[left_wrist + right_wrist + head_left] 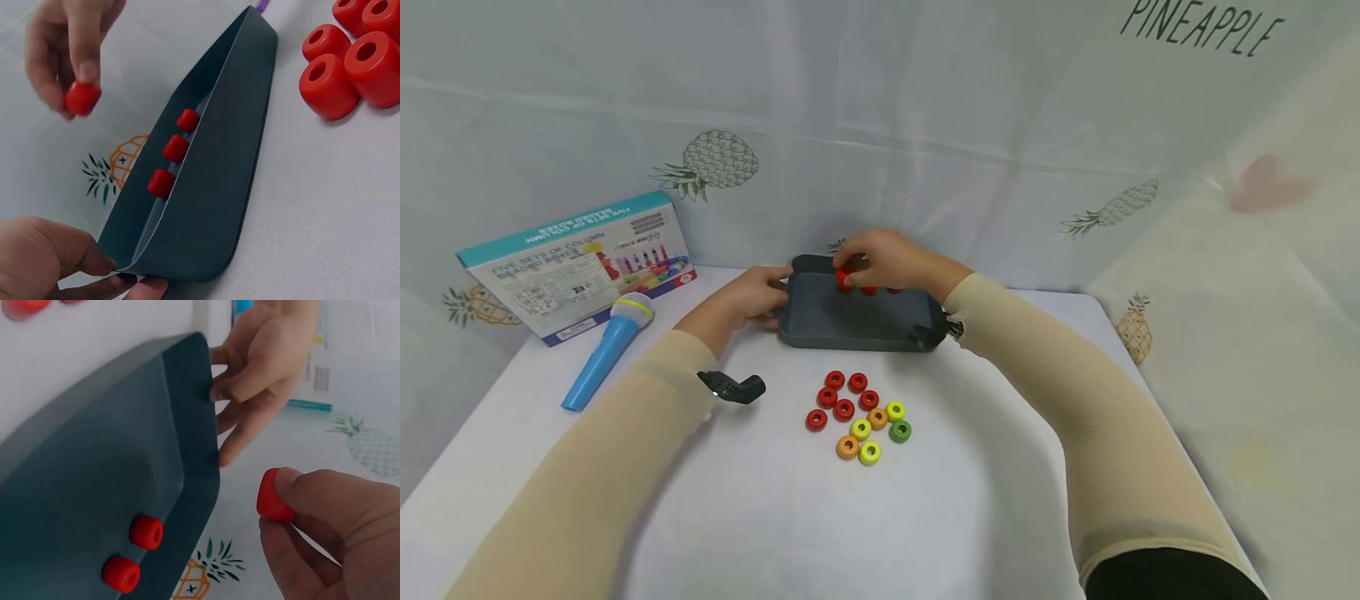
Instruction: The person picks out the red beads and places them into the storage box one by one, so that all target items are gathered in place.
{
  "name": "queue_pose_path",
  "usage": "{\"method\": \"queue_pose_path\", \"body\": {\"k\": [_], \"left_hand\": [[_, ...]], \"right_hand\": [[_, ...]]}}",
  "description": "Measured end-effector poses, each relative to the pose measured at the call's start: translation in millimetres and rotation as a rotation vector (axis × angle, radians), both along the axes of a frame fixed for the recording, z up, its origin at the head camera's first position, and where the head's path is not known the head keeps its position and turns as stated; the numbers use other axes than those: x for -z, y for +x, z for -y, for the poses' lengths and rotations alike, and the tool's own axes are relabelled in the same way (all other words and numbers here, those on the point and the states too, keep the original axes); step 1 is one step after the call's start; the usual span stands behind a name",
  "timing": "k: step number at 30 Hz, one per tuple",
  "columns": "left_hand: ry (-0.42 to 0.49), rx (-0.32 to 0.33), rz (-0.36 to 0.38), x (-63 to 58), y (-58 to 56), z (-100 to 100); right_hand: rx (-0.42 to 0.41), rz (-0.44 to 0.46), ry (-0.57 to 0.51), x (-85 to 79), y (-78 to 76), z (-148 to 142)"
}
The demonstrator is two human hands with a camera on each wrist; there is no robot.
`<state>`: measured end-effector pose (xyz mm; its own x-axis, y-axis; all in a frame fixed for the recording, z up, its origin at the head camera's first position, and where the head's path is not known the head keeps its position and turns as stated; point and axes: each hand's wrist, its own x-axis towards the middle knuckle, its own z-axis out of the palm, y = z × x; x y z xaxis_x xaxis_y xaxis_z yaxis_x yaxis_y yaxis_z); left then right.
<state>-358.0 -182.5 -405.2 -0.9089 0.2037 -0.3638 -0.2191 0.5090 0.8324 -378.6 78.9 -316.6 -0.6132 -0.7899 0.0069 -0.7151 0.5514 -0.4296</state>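
Observation:
The dark grey tray (865, 327) lies at the back of the table. My right hand (887, 257) holds a red bead (273, 497) between thumb and fingers, above the tray. Inside it stand three red beads (175, 148) in a row along the far wall, seen in the left wrist view. At the tray's left end my left hand (748, 298) rests its fingertips against the outside of the wall, as the right wrist view shows. In front of the tray lie several loose red beads (844, 409), yellow beads (870, 452), orange beads (847, 447) and a green bead (900, 431).
A printed cardboard box (583, 267) leans against the backdrop at the back left. Before it lies a blue toy microphone (604, 354). The white table (970, 500) meets a pineapple-print cloth (925, 125) right behind the tray.

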Motion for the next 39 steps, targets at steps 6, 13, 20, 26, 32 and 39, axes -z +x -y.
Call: {"method": "queue_pose_path", "body": {"k": [6, 13, 20, 26, 32, 39], "left_hand": [[0.005, 0.013, 0.010, -0.9, 0.8, -1], [0.000, 0.003, 0.011, -2.4, -1.8, -2], [0.021, 0.019, 0.007, -2.0, -2.5, -1], [0.025, 0.026, 0.007, 0.8, 0.0, -1], [0.024, 0.007, 0.004, 2.3, 0.0, 0], [0.030, 0.013, 0.010, 3.0, 0.9, 3]], "right_hand": [[-0.026, -0.018, 0.051, 8.9, -16.0, 17], [-0.026, 0.001, 0.036, 26.2, -37.3, 31], [0.002, -0.020, 0.075, 41.2, -55.1, 41], [-0.037, -0.041, 0.162, 58.8, -64.0, 51], [-0.036, -0.041, 0.195, 71.2, -65.8, 59], [-0.021, -0.040, 0.217, 79.0, -69.4, 65]]}}
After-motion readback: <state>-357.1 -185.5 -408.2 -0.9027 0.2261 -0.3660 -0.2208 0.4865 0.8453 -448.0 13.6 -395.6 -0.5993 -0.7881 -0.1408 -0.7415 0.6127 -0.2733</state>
